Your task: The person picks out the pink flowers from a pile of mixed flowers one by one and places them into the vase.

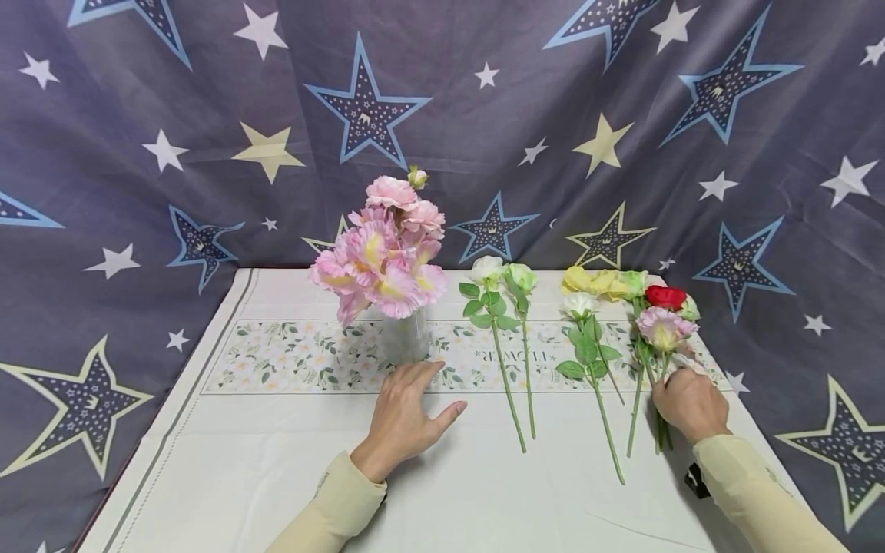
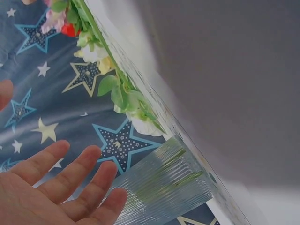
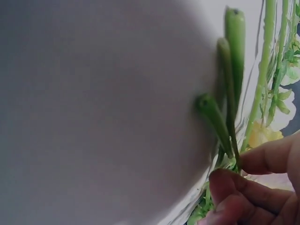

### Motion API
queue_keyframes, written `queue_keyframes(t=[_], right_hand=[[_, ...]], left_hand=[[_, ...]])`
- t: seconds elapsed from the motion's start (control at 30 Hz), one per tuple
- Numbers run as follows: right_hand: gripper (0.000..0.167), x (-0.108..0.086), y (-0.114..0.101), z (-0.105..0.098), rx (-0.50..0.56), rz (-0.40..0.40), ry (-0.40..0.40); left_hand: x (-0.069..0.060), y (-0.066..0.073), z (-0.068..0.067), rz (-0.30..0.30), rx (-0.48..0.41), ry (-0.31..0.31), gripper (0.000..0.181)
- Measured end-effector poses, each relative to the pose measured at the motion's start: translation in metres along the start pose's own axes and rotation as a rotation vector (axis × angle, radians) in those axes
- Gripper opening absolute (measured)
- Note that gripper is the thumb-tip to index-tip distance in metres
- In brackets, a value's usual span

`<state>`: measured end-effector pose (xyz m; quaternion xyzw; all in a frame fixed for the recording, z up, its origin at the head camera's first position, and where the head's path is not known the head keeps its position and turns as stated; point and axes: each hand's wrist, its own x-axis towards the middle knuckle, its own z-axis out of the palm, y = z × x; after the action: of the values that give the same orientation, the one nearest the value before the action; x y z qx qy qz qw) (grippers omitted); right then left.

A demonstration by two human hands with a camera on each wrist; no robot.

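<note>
A clear ribbed vase (image 1: 406,338) stands upright on the table, holding pink artificial flowers (image 1: 389,257). Just in front of it is my left hand (image 1: 408,415), its fingers spread and nothing in its grasp; the left wrist view shows green stems inside the vase (image 2: 164,185). At the table's right side, my right hand (image 1: 691,403) is at a bunch of flower stems. Up close, thumb and finger of that hand (image 3: 267,187) pinch a thin green flower stem (image 3: 230,108). A pink-purple flower (image 1: 665,329) and a red rose (image 1: 665,297) lie beyond it; which bloom the stem carries, I cannot tell.
White and pale green roses (image 1: 522,278) lie right of the vase. Another white rose (image 1: 579,306) and yellow flowers (image 1: 594,283) lie farther right. A floral runner (image 1: 276,357) crosses the white table. Behind hangs a star-patterned curtain (image 1: 429,46). A small black object (image 1: 696,481) lies by the right sleeve.
</note>
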<state>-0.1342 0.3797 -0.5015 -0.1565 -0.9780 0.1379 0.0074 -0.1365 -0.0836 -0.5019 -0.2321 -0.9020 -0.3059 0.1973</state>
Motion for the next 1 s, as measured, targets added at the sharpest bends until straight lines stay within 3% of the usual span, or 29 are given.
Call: queue_keyframes(t=[0.33,1.0], right_hand=[[0.035,0.000,0.001,0.000,0.010,0.010,0.006],[0.022,-0.011,-0.008,0.000,0.132,-0.093,0.257]], left_hand=[[-0.001,0.000,0.000,0.007,-0.007,0.008,0.067],[-0.003,-0.001,0.002,-0.002,-0.003,-0.023,0.065]])
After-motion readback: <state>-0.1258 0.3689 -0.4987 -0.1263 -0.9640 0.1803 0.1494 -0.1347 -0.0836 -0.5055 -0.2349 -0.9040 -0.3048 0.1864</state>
